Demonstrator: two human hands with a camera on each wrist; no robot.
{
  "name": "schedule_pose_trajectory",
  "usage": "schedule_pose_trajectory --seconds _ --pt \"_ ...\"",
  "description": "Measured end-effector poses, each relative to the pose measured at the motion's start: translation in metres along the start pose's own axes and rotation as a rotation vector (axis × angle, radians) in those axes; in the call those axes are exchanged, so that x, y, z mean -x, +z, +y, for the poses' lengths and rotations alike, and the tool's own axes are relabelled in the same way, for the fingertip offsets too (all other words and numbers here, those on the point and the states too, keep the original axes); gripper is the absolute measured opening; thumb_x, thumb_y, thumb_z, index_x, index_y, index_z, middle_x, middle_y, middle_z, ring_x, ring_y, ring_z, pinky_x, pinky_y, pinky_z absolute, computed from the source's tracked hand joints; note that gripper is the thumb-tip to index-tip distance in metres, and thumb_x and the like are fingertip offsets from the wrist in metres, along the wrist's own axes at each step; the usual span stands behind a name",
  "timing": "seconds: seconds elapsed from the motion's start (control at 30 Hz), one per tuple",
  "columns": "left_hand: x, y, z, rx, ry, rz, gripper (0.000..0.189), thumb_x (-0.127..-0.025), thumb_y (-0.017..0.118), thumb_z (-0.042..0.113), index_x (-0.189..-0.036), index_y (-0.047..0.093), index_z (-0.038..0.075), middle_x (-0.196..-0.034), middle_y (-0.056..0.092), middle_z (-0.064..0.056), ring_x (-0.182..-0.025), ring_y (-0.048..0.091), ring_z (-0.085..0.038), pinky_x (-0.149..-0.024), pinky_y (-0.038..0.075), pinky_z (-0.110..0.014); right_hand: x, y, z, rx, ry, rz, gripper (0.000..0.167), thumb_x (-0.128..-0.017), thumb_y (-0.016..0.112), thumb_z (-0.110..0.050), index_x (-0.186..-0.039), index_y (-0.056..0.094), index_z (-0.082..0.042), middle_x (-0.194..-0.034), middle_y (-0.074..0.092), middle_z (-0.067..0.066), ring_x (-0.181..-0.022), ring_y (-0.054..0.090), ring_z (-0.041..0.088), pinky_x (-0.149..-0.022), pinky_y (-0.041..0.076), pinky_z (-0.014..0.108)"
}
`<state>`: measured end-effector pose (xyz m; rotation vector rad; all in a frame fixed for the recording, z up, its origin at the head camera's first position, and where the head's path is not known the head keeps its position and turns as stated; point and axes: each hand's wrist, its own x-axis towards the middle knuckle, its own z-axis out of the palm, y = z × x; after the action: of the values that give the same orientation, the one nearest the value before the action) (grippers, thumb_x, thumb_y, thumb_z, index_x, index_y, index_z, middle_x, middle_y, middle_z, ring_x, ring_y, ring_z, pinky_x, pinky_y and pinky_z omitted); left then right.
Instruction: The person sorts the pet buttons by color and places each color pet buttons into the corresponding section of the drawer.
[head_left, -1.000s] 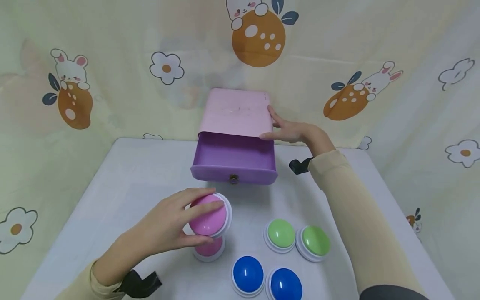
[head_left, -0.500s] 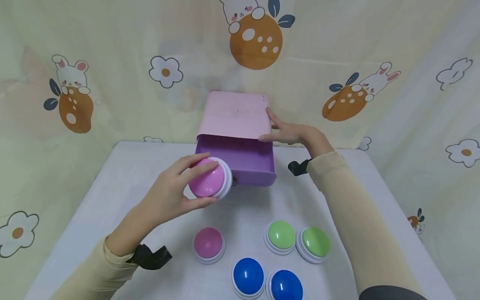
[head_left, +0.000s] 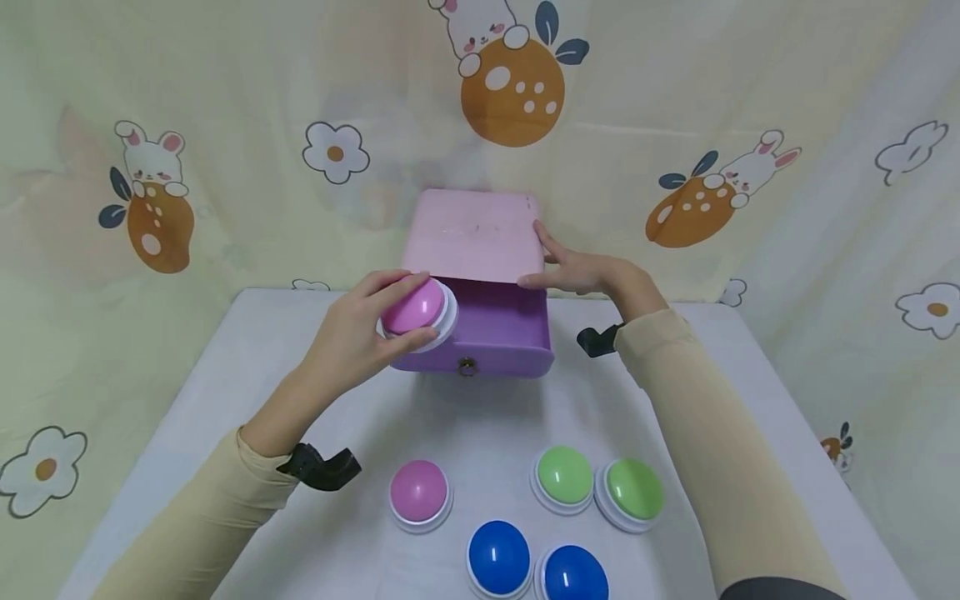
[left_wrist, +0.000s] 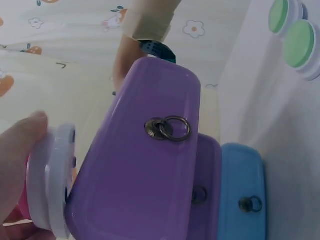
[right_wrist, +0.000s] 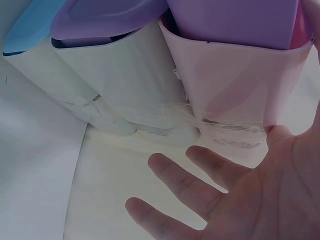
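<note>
My left hand (head_left: 348, 333) grips a round button with a pink dome (head_left: 416, 308) and a white base, thumb and fingers around its edge. It is over the left front of the pulled-out purple drawer (head_left: 510, 361). In the left wrist view, the button's white base (left_wrist: 61, 185) is tilted on edge right beside the drawer front (left_wrist: 135, 175), which carries a ring pull (left_wrist: 175, 129). My right hand (head_left: 588, 271) touches the right side of the pink drawer casing (head_left: 472, 237). In the right wrist view, its fingers (right_wrist: 185, 187) are spread beside the casing.
A second pink button (head_left: 418, 492), two blue buttons (head_left: 498, 557) and two green buttons (head_left: 565, 475) stand on the white table (head_left: 315, 550). Below the open drawer are another purple drawer (left_wrist: 207, 165) and a blue drawer (left_wrist: 245, 185). A printed curtain (head_left: 247, 200) hangs behind.
My left hand has carried the pink button up and away from the other pink one, forward to the open drawer. My right hand has stayed at the casing.
</note>
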<state>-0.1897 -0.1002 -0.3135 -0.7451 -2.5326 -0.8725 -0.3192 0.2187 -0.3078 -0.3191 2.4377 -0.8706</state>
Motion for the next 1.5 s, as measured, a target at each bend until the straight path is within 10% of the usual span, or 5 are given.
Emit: schedule_pose_trajectory --seconds 0.73,1.07,1.33,1.5 --pt "-0.050 0.027 0.005 -0.104 -0.172 -0.384 0.062 -0.078 0.074 0.041 -0.131 0.057 0.014 -0.126 0.061 -0.009 -0.113 0.056 -0.025 -0.091 0.049 -0.040 0.001 -0.001 0.003 -0.022 -0.011 -0.015 0.113 -0.079 0.064 -0.061 -0.140 -0.030 -0.045 -0.161 -0.003 0.003 -0.147 -0.010 0.033 -0.115 0.010 0.061" --pt "-0.067 0.034 -0.004 -0.168 -0.028 -0.523 0.058 -0.080 0.075 0.039 -0.129 0.060 0.014 -0.118 0.067 -0.007 -0.099 0.058 -0.020 -0.076 0.042 -0.031 0.001 0.003 0.008 -0.041 -0.033 0.001 0.113 -0.079 0.064 -0.061 -0.140 -0.029 -0.045 -0.161 -0.001 0.007 -0.147 -0.006 0.034 -0.113 0.016 0.062" --pt "-0.062 0.037 -0.022 -0.304 0.231 -0.451 0.052 -0.081 0.074 0.038 -0.127 0.063 0.017 -0.093 0.066 -0.006 -0.071 0.055 -0.018 -0.067 0.046 -0.031 0.001 0.004 0.009 -0.036 -0.044 -0.001 0.112 -0.080 0.064 -0.060 -0.141 -0.029 -0.043 -0.161 0.001 0.012 -0.147 -0.005 0.037 -0.113 0.011 0.063" --pt "-0.063 0.040 -0.023 -0.386 0.255 -0.410 0.050 -0.083 0.071 0.040 -0.128 0.062 0.021 -0.090 0.065 -0.004 -0.072 0.059 -0.019 -0.070 0.051 -0.036 0.000 0.003 0.012 -0.035 -0.057 0.000 0.112 -0.080 0.063 -0.060 -0.141 -0.030 -0.043 -0.161 0.000 0.011 -0.147 -0.007 0.036 -0.114 0.011 0.063"
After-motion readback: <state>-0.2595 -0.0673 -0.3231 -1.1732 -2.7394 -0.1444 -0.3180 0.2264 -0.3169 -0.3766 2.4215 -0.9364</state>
